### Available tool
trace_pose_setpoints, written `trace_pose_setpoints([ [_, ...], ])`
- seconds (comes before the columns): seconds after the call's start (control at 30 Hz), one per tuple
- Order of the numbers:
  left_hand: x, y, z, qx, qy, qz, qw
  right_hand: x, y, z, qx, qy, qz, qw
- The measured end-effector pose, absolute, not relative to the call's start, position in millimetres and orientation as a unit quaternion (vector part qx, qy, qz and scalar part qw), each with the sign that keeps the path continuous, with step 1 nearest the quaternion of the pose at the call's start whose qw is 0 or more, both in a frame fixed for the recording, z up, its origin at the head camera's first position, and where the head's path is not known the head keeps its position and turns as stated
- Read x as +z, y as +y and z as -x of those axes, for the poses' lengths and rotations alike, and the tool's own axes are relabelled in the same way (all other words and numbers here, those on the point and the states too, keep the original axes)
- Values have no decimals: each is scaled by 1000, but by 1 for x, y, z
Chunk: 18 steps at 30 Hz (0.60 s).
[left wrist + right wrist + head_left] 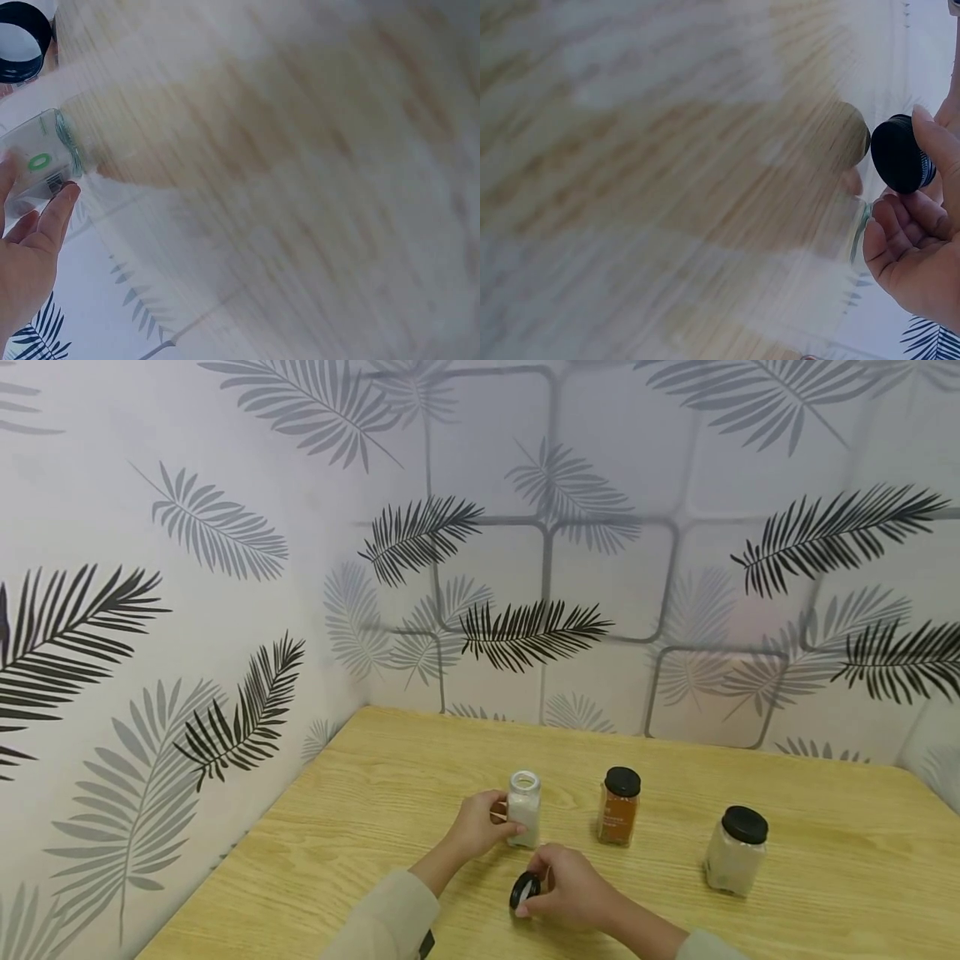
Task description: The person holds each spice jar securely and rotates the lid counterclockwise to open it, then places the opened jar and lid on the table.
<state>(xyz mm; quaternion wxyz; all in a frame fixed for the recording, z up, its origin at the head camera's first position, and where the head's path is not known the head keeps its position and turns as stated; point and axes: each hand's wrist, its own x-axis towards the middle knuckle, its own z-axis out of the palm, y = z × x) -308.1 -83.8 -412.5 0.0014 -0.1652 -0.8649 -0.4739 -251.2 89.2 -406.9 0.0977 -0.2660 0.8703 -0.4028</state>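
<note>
A square glass jar (523,817) with white contents and no lid stands upright on the table. My left hand (477,827) grips it from the left side, thumb in front. In the left wrist view a green mark and a barcode show on the glass jar (37,161). Nearer to me, my right hand (573,893) pinches a round black lid (524,892) by its rim, tilted up on its edge with the inside facing left. The right wrist view shows the lid's (897,154) flat top close to the tabletop; whether it touches cannot be told.
Right of the lidless jar stands a black-capped jar of orange-red powder (618,817). Farther right is another black-capped jar with pale contents (733,860). The wood-grain table (420,760) meets leaf-patterned walls (495,568) at its back and left.
</note>
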Motion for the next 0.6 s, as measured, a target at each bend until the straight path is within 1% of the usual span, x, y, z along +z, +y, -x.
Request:
trace_pose_setpoints([
  [0.17,-412,-84,309,-475,-863,169,0,-407,93,251,-393,875,269,89],
  [0.43,-413,-85,309,-474,-864,169,-1,-411,95,253,-370,876,300,78],
  [0.6,-413,-85,309,-472,-865,170,4,-412,94,253,-368,873,306,88],
])
